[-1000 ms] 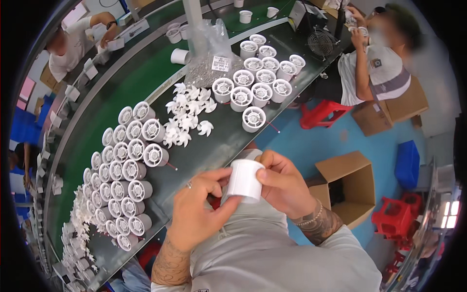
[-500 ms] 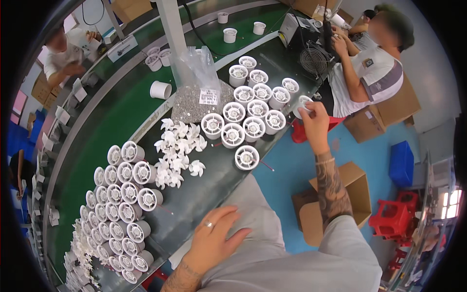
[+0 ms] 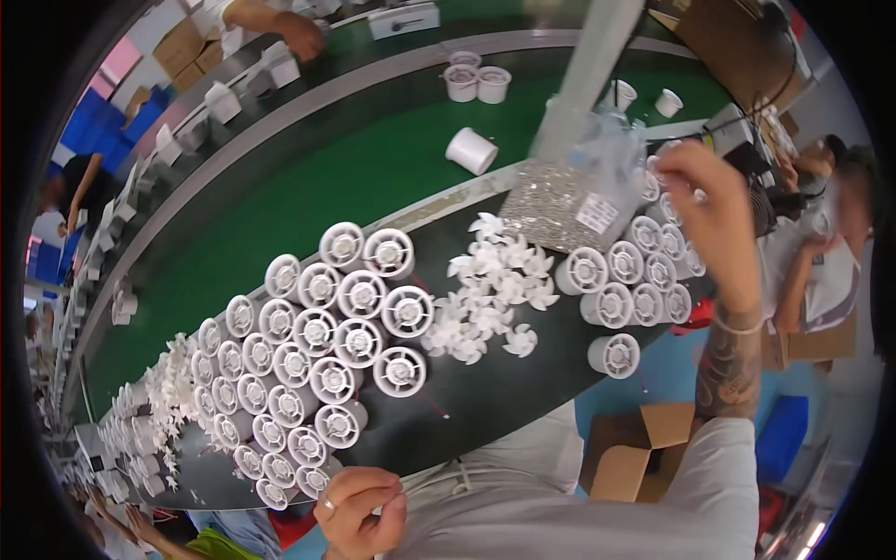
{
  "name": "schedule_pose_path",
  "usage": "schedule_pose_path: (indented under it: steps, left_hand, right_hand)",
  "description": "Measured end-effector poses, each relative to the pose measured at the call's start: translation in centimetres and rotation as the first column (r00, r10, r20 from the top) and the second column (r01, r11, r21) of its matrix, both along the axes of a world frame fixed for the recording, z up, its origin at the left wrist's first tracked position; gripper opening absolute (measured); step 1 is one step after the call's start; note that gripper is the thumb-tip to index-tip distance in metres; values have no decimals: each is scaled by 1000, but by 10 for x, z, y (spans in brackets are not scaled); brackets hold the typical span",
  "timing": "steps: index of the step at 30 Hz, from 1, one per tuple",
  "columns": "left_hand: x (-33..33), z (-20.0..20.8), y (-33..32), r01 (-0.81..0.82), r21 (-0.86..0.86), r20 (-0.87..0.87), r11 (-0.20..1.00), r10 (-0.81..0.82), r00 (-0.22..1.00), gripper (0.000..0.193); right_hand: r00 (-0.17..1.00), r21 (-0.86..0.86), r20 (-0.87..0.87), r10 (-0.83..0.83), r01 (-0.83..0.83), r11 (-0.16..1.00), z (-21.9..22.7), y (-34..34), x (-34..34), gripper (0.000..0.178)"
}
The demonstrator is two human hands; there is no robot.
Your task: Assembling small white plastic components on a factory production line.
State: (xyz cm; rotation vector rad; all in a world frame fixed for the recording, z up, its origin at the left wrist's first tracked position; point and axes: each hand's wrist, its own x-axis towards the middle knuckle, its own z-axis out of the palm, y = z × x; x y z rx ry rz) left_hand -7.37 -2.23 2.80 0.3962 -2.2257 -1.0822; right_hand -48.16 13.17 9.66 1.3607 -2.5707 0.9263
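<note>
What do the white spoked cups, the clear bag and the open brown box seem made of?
White spoked cups: probably moulded plastic, smooth and evenly coloured. Clear bag: likely plastic film, shiny, transparent, crinkled. Brown box: apparently cardboard, matte and folded open.

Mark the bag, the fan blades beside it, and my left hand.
Bag [image 3: 549,207]: head view, filled lower part.
Fan blades [image 3: 499,285]: head view, middle of pile.
Left hand [image 3: 357,511]: head view, middle of hand.

One head-worn fisheye view, downward over the near workbench [image 3: 485,397]
</note>
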Motion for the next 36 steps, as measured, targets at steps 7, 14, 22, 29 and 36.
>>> schedule_pose_path:
  steps: [7, 14, 22, 29, 36]
  left_hand:
    - [78, 9, -52, -247, -178, -167, 953, 218, 961, 19]
    - [224, -59, -178, -793, -250, 146, 556, 831, 536, 33]
    - [209, -81, -269, -503, -731, 148, 461, 827, 543, 37]
    - [250, -108, -293, -488, -671, 345, 559, 817, 462, 33]
    - [256, -97, -296, -486, -666, 462, 565, 825, 326, 57]
  right_hand:
    - [914, 471, -162, 371, -259, 843, -112, -183, -27, 52]
    - [942, 147, -29, 334, -327, 934, -51, -171, 49, 22]
    - [996, -103, 5, -84, 84, 991, -122, 7, 268, 30]
    - [965, -327, -263, 9, -97, 940, -180, -42, 293, 30]
    - [940, -370, -337, -61, -73, 926, -178, -29, 295, 22]
